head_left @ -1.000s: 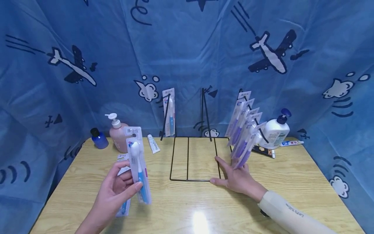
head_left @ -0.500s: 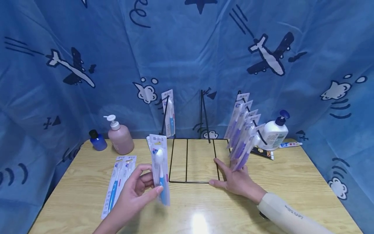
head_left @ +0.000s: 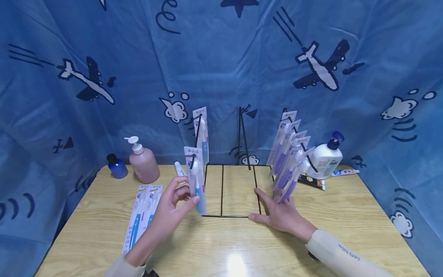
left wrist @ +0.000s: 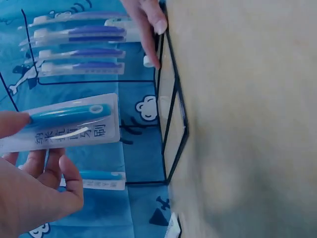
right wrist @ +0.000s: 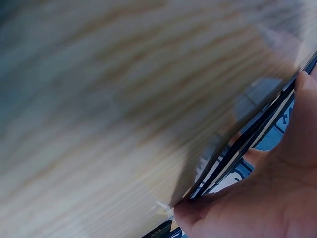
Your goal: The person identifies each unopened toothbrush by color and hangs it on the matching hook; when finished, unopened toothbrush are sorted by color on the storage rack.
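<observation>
My left hand pinches a packaged blue toothbrush between thumb and fingers, upright at the left prong of a black wire rack. The prong's tip overlaps the hole at the top of the pack in the head view. Behind it on the same prong hangs another blue toothbrush pack. In the left wrist view, the held toothbrush lies across the fingers. My right hand rests with spread fingers on the rack's front right base wires. Several purple toothbrush packs hang on the right prong above it.
Two blue toothbrush packs lie on the table at left. Behind them stand a pink pump bottle and a blue bottle; a white pump bottle stands at right. Small tubes, one white, lie near the rack. The middle prong is bare.
My left hand has carried the blue toothbrush pack rightward from above the two lying packs, then up and back to the left prong's tip. The right hand has stayed on the rack base.
</observation>
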`<state>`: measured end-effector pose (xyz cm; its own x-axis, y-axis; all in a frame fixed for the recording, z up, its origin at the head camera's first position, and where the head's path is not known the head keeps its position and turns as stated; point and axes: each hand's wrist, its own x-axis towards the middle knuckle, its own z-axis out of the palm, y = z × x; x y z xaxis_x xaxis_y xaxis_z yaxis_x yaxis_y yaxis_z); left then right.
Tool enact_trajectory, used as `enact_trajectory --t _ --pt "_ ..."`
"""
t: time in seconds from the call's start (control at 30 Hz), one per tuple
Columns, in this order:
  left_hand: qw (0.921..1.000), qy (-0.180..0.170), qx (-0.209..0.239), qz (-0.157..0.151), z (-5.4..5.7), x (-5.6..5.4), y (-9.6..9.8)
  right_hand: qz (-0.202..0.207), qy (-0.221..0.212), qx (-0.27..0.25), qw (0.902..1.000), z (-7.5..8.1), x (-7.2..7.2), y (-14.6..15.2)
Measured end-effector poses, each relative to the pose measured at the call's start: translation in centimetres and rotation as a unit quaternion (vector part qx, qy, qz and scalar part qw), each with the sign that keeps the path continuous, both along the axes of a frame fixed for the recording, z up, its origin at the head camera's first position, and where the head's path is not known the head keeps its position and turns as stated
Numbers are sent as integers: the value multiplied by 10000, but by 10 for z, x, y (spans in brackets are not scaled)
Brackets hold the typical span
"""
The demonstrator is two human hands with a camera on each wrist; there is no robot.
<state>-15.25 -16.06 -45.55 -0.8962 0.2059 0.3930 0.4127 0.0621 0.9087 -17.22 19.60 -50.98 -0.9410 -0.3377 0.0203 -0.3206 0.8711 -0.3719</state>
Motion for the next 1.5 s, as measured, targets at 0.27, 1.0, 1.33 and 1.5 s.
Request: enact_trajectory --t 0.27,1.0,1.33,1.5 --pt "9986 -190 -2 494 9 -49 14 69 75 -78 9999 -2 -1 0" --pt "9963 -108 -184 838 14 -119 20 70 128 -136 9998 -2 -2 -2" --pt "9922 175 -475 1143 9 -100 7 26 181 14 9998 -1 1 2" --pt "9941 336 -197 1016 10 -75 -16 31 72 -94 9999 1 1 1"
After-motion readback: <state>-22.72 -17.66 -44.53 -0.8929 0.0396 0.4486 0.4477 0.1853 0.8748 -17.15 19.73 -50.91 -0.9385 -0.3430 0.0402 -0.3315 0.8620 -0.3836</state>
